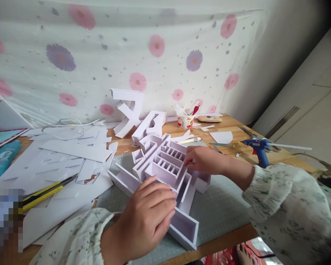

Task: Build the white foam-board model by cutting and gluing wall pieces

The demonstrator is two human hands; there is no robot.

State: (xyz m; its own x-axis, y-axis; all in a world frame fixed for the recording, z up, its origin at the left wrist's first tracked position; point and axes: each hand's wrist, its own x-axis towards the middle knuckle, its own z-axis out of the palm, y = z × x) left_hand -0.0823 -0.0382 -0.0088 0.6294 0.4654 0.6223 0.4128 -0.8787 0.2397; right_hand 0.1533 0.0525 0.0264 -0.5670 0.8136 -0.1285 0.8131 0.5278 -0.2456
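A white foam-board character point(165, 167), built from hollow trays with thin dividers, lies on a grey-green cutting mat point(226, 206). My right hand point(200, 159) is at its upper right side, fingers curled and closed on the edge of a wall; the fingertips are partly hidden. Over the lower left of the same piece rests my left hand point(146, 211), its fingers stretched out and close together, hiding part of the trays beneath. A long hollow stroke point(184, 224) of the character extends to the right below my left hand.
Behind stand finished foam-board characters point(129, 110). Foam-board offcuts point(63, 158) cover the left side, with a yellow utility knife point(48, 191) on them. A blue glue gun point(259, 149) lies at right, and a paper tub point(186, 119) stands near the curtain.
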